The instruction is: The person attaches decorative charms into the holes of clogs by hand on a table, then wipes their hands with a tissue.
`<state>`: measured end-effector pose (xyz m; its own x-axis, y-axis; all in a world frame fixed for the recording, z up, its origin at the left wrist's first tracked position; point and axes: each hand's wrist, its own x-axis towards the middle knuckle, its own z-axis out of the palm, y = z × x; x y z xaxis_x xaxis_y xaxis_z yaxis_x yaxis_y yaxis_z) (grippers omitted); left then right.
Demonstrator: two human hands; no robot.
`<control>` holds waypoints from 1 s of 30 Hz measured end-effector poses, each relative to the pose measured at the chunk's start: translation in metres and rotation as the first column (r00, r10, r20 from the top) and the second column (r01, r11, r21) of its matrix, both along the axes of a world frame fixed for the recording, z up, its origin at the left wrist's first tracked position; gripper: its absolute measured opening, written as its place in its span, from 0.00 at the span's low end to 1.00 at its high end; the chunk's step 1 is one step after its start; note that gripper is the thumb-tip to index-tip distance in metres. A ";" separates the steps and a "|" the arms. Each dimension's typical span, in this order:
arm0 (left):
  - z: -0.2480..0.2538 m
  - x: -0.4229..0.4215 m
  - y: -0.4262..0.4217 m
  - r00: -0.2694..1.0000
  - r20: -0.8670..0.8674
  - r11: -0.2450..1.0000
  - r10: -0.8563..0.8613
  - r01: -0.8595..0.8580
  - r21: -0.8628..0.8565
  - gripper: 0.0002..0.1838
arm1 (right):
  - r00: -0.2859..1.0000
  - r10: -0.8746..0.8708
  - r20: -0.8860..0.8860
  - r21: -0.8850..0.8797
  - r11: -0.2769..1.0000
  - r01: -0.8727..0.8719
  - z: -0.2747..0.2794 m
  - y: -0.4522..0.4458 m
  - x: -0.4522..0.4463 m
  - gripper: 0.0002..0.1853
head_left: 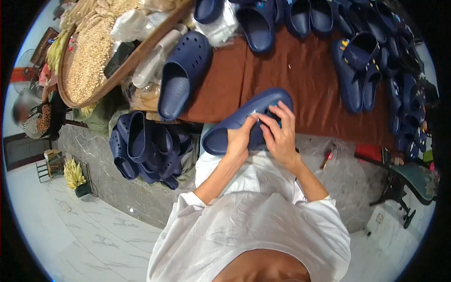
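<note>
Past white shirt (244, 221) | now grasping navy clog (246, 110), left hand (238, 140); touching charm (254, 113), right hand (283, 136), pinch unclear | seemingly midway: decorated clog (351, 89) done, plain clog (189, 61) undone

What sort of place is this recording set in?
Likely a small workshop, perhaps in a home or shop: navy clogs sit on a brown cloth, heaped clogs lie nearby, and the left hand and right hand are busy at another clog.
</note>
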<state>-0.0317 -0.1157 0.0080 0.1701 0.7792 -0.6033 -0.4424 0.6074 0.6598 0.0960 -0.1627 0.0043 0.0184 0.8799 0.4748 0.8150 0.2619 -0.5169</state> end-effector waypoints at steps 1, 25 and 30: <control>-0.001 0.002 0.000 1.000 -0.008 1.000 0.015 -0.015 0.004 0.11 | 0.999 -0.019 -0.039 0.007 1.000 0.019 -0.001 -0.002 0.000 0.16; 0.148 -0.058 0.002 0.946 -0.323 0.818 0.039 0.155 0.553 0.26 | 0.944 -0.328 0.013 0.016 0.944 0.328 -0.069 0.016 0.112 0.10; 0.278 -0.122 -0.036 0.866 0.377 -0.107 0.329 -0.362 0.926 0.25 | 0.941 -0.336 0.033 0.033 0.942 0.335 -0.071 0.016 0.111 0.09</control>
<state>-0.1536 -0.1520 0.2861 -0.3432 0.5386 0.7695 -0.3755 -0.8296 0.4132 0.2075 -0.1469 -0.0668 0.2916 0.8128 0.5043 0.8768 -0.0164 -0.4805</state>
